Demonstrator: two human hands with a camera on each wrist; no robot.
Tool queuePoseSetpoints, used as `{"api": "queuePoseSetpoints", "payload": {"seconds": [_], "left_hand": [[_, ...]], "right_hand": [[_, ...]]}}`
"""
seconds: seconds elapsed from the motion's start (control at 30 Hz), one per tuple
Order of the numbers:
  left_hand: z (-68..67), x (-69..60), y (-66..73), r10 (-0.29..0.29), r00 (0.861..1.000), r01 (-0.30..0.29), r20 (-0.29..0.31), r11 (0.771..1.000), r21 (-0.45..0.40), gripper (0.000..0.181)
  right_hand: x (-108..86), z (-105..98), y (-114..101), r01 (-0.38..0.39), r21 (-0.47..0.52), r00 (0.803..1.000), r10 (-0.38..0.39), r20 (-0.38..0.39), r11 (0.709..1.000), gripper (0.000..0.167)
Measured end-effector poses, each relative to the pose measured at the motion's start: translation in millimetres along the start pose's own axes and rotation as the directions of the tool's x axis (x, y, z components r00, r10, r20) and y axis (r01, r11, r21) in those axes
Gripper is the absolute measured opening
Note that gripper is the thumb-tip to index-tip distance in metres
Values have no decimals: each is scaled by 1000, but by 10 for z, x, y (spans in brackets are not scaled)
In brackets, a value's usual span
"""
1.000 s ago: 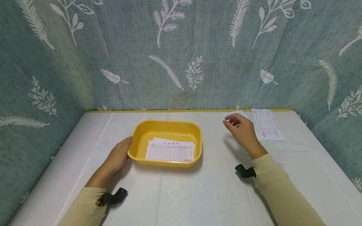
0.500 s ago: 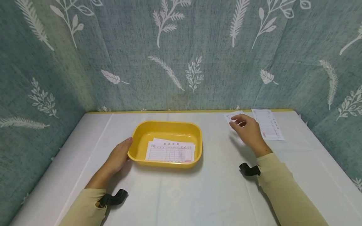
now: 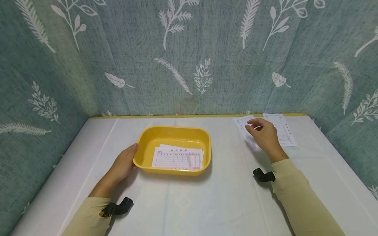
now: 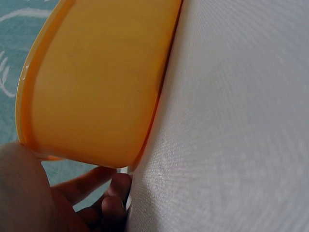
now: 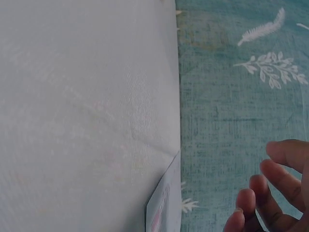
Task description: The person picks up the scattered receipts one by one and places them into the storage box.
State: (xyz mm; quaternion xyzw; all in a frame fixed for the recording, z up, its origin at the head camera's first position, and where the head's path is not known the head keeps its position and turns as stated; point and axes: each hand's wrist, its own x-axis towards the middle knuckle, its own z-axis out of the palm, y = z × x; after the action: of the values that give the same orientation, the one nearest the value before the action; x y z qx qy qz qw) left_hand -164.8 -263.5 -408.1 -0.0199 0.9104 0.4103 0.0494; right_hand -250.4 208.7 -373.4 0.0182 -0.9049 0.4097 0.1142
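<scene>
A yellow plastic tray [image 3: 177, 128] stands left of the middle of the table, with white printed form slips [image 3: 177, 160] lying overlapped inside it. At the tray's left end my left hand [image 3: 122, 164] holds it, the thumb [image 4: 21, 169] at the rim and the fingers [image 4: 113, 208] bent in by the base. To the right, my right hand [image 3: 264, 136] hovers with loosely bent fingers and nothing between them. Under it lies one printed slip [image 3: 243, 129], partly covered by the hand. Another slip [image 3: 286, 131] lies just right of it, at the table's back edge.
A white cloth covers the table [image 3: 189, 203]. Behind and at both sides hangs a green-blue leaf-patterned curtain [image 3: 133, 49]. Each wrist wears a black camera mount, such as the left mount [image 3: 118, 207].
My right hand has moved a little to the right over the slips, uncovering more of the left one and covering part of the right one. The left hand and the tray stay put.
</scene>
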Motion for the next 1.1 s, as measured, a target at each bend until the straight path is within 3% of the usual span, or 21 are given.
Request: {"api": "queuePoseSetpoints", "payload": {"seconds": [0.7,1.1], "left_hand": [[-2,-5,11,5,1000,-5,-2,1000,-7,68],[2,-1,1,15,1000,-15,-4,1000,-7,69]], "right_hand": [[39,-152,193,-112,-72,993,113,17,991,36],[77,-221,254,-177,-122,980,187,74,977,42]]}}
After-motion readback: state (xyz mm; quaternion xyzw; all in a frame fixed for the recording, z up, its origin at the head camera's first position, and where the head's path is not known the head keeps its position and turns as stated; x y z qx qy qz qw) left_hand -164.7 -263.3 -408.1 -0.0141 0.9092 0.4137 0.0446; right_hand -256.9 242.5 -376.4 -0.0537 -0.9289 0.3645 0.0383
